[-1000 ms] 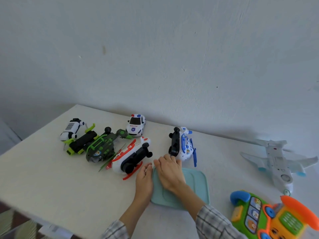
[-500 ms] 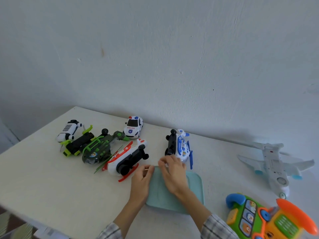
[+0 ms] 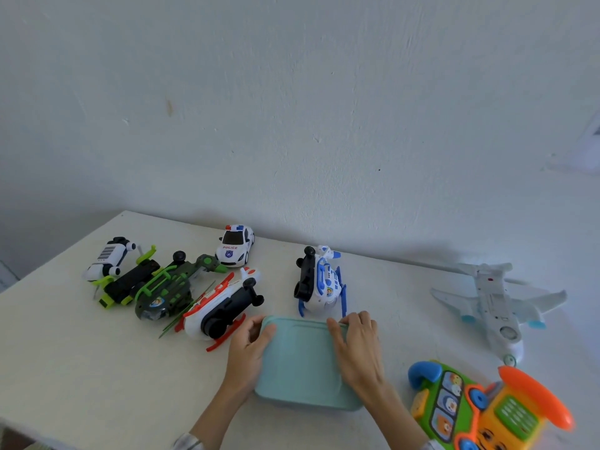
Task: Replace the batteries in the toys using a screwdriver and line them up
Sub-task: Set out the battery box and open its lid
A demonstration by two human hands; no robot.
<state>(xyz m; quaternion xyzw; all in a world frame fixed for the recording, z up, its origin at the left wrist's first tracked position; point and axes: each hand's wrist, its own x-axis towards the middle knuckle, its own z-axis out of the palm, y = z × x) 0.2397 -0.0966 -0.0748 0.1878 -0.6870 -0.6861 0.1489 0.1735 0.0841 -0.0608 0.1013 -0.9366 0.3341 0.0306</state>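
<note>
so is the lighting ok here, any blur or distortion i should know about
Head view: soft, cool, even light, no glare; faint shadows along the wall behind the table. Wide-angle lens bends the table edges. The toy phone near the corner looks slightly soft; the white airplane is pale, low-contrast.

Left hand (image 3: pixel 250 347), right hand (image 3: pixel 358 347): forearms extended, fingers curled in grip.
</note>
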